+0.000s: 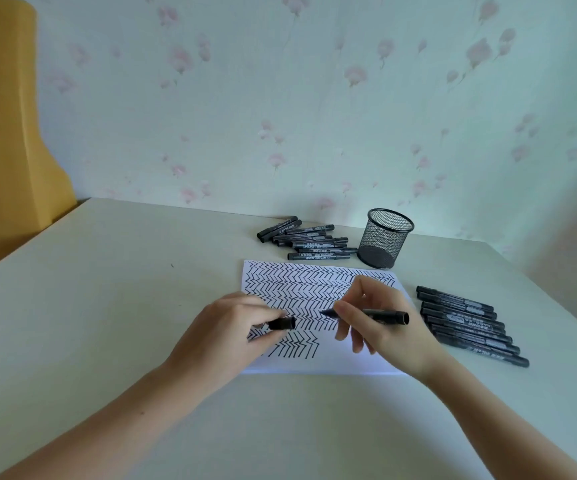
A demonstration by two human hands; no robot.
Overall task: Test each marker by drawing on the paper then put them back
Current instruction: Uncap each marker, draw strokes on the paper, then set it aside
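Over the counter (141,306), above the paper (314,362): right hand (380,320) gripping the marker (384,315), tip aimed left, toward the cap (282,323) pinched in the left hand (231,327), just apart.

From my seat the table (107,306) looks like a smooth, matt, pale laminate. The paper (332,362) on it is plain white and matt, inked with black zigzag strokes. I read the marker (384,315) as black plastic with a faint sheen, and so the cap (282,323). The loose markers (309,240) and the row of markers (470,323) have printed grey labels. The cup (385,237) is black wire mesh, matt. The wallpaper (314,98) looks flat, flower-printed. The chair cover (6,133) seems yellow cloth.
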